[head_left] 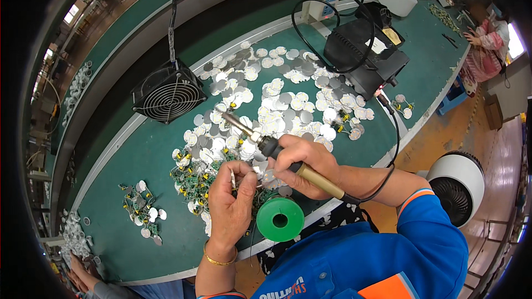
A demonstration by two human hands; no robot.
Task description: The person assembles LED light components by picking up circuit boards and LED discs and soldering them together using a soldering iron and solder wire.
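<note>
My right hand (pixel 305 166) grips a soldering iron (pixel 260 141) by its tan handle, with the metal tip pointing up and left over the pile. My left hand (pixel 233 199) pinches a small part with thin wire near the round discs, just left of the right hand. A green spool of solder (pixel 280 218) stands at the table's near edge, right below both hands. A heap of round white and silver discs (pixel 282 105) and small green circuit boards (pixel 191 180) covers the green table (pixel 138 155).
A black fan (pixel 168 95) stands at the left of the pile. The black soldering station (pixel 363 55) sits at the far right with cables. A white round fan (pixel 457 182) is on the floor at right. Another person's hand (pixel 83 279) shows at bottom left; another person (pixel 487 41) stands far right.
</note>
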